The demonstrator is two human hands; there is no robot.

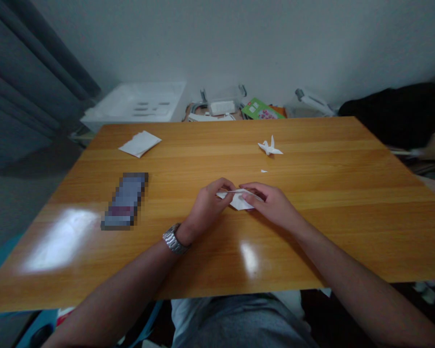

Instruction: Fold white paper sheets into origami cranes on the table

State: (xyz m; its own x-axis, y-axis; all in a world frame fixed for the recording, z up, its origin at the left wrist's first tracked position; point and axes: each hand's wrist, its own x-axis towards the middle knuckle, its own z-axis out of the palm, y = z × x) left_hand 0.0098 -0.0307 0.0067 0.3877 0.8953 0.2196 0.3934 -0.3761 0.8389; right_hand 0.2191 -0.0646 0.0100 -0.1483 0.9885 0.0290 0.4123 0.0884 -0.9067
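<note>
A small folded piece of white paper is held between my two hands, just above the wooden table. My left hand pinches its left end, with a metal watch on that wrist. On the right end, my right hand has its thumb on top of the paper and its fingers curled behind. Part of the paper is hidden by the fingers. Beyond my hands stands a white paper crane, and a tiny white paper scrap lies between it and my right hand.
White paper sheets lie at the table's far left. A phone-like pixelated object rests nearer on the left. Behind the wooden table are a white foam box, a green booklet and a dark cloth.
</note>
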